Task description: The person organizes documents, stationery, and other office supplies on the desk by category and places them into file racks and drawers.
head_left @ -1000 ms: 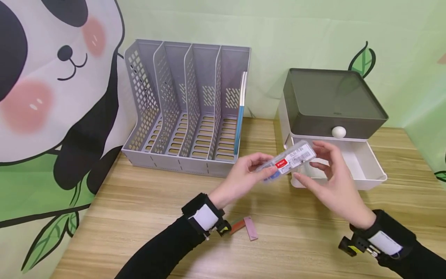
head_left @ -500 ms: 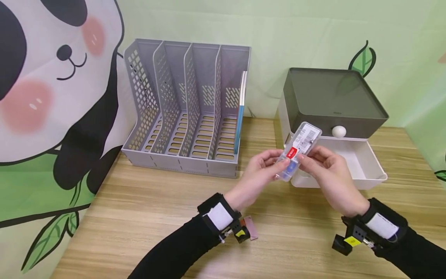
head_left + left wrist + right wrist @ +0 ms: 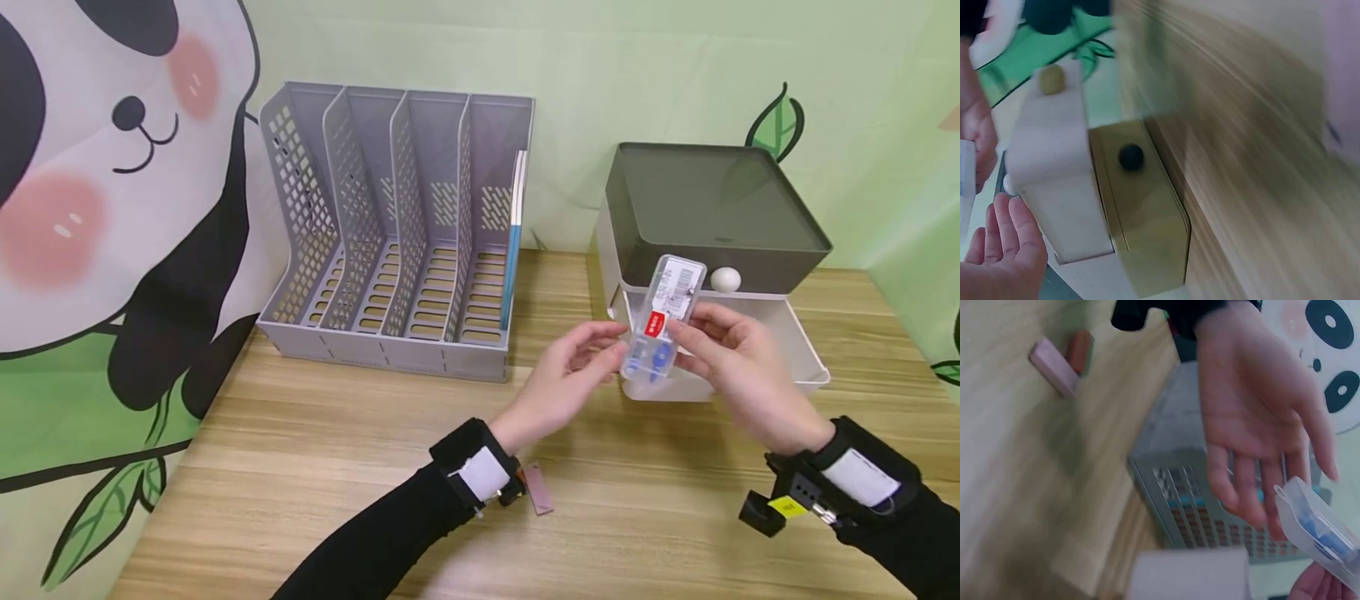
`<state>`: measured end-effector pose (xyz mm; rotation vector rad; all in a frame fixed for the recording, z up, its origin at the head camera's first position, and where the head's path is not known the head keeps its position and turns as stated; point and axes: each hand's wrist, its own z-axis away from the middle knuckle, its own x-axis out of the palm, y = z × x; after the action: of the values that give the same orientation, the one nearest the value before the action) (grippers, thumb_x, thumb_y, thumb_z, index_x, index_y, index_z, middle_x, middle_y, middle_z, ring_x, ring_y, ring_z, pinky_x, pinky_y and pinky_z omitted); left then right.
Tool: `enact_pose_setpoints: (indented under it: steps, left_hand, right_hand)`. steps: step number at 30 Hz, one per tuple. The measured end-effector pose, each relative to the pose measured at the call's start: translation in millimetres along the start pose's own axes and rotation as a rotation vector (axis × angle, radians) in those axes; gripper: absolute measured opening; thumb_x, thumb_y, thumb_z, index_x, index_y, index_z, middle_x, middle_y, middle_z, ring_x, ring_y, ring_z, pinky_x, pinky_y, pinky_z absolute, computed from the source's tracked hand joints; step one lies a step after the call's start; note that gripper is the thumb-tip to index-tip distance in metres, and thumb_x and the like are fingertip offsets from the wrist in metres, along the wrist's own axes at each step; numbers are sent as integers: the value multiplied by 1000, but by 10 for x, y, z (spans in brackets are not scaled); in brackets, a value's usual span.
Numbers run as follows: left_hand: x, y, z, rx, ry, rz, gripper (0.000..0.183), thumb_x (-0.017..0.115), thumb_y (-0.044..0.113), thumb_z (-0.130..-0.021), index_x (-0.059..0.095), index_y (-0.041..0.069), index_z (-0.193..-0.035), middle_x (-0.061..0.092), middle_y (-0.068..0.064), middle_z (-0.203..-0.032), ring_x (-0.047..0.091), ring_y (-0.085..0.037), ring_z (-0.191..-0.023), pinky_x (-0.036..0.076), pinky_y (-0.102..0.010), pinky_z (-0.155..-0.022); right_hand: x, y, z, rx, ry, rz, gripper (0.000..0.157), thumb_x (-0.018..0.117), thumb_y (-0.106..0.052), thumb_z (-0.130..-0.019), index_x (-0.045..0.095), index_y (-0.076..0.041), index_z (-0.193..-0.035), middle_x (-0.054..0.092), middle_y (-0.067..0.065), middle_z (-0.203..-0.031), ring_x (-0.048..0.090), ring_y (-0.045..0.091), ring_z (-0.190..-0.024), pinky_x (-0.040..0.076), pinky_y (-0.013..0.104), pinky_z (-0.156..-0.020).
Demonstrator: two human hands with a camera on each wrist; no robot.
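Note:
My right hand point(image 3: 738, 362) pinches a clear plastic case point(image 3: 666, 312) between thumb and fingers, in front of the open drawer. The case stands tilted, with a white barcode label, a red patch and small blue pieces showing through its lower end. My left hand point(image 3: 573, 371) is beside that lower end, fingers loosely bent and holding nothing. In the left wrist view the left palm point(image 3: 1010, 256) faces up, apart from the case. The right wrist view shows the left hand point(image 3: 1254, 412) spread, with the case point(image 3: 1319, 531) near its fingertips and right fingertips point(image 3: 1322, 584) beneath.
A drawer unit point(image 3: 720, 200) with a dark top stands at right, its white drawer point(image 3: 806, 358) pulled out. A grey file rack point(image 3: 397, 358) with a thin blue-and-white book point(image 3: 512, 258) stands at left. A pink block point(image 3: 538, 489) and an orange block point(image 3: 1079, 350) lie on the table.
The case has turned more upright and moved slightly right. My right hand, apart from it at first, has taken hold of it, and my left hand has let go.

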<state>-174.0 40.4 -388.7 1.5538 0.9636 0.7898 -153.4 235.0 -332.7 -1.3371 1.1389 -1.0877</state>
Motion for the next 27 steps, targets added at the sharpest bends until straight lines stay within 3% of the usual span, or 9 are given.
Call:
enact_pose_setpoints:
  steps: [3, 7, 10, 13, 16, 20, 27]
  left_hand:
    - [-3, -35, 6, 88, -36, -191, 39, 49, 29, -99, 51, 7, -130, 60, -5, -115, 59, -14, -97, 51, -23, -83]
    - [11, -67, -2, 211, -70, -439, 41, 50, 31, -98, 51, 7, -130, 59, -6, -118, 57, -12, -100, 50, -23, -84]
    - [31, -84, -13, 302, -59, -649, 39, 54, 31, -95, 53, 10, -129, 56, -4, -122, 56, -11, -103, 48, -23, -88]
    - [64, -99, -32, 354, -52, -802, 37, 57, 31, -93, 57, 13, -125, 54, -1, -124, 54, -11, -106, 46, -21, -90]
    - [99, -117, -57, 384, -54, -901, 32, 58, 31, -93, 61, 15, -120, 54, -1, -124, 53, -11, -107, 45, -21, -90]
    - [135, -126, -74, 402, -48, -988, 23, 59, 31, -93, 66, 17, -110, 54, -1, -123, 52, -12, -104, 47, -21, -84]
    - [177, -122, -87, 407, -51, -1046, 17, 60, 28, -92, 69, 19, -103, 53, -1, -124, 50, -12, -103, 47, -20, -81]
  right_hand:
    - [-108, -56, -26, 17, -2, 96, 32, 59, -14, -93, 50, 4, -118, 63, 2, -103, 62, 7, -92, 54, 20, -78]
    - [-274, -152, -67, 76, -12, 306, 43, 59, -20, -94, 47, 8, -124, 62, -1, -105, 62, 6, -92, 54, 19, -75]
    - [-407, -223, -94, 131, -48, 442, 49, 56, -25, -96, 44, 10, -128, 60, -4, -107, 61, 4, -91, 54, 18, -74]
    - [-530, -279, -117, 189, -92, 490, 53, 54, -25, -97, 39, 12, -132, 60, -8, -105, 62, 6, -88, 54, 20, -73]
    - [-628, -317, -138, 237, -129, 513, 55, 53, -24, -97, 37, 14, -133, 62, -9, -102, 64, 8, -84, 55, 22, -72]
    - [-724, -331, -164, 240, -187, 583, 53, 53, -21, -98, 39, 17, -132, 64, -3, -102, 65, 10, -82, 56, 23, -70]
    - [-801, -344, -219, 313, -301, 729, 43, 57, -21, -96, 52, 12, -122, 65, 10, -97, 61, 11, -72, 53, 24, -60]
